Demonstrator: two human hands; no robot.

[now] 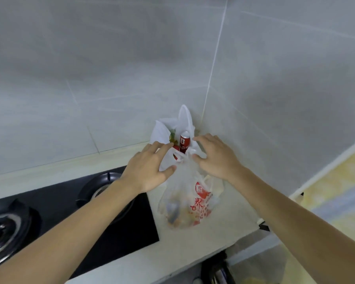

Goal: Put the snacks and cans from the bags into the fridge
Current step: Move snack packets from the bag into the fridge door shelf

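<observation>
Two plastic bags stand on the countertop in the tiled corner. The near bag is translucent with red print, and blurred snack packets show through it. Behind it, the white bag is open at the top. A red can stands upright in that opening beside a greenish snack packet. My left hand grips the left side of the bags' handles, thumb under the plastic. My right hand pinches the knotted handles on the right, just beside the can.
A black gas hob with two burners lies left of the bags, under my left forearm. The pale countertop ends at a front edge below the bags. Grey tiled walls meet behind the bags. A yellowish surface sits at right.
</observation>
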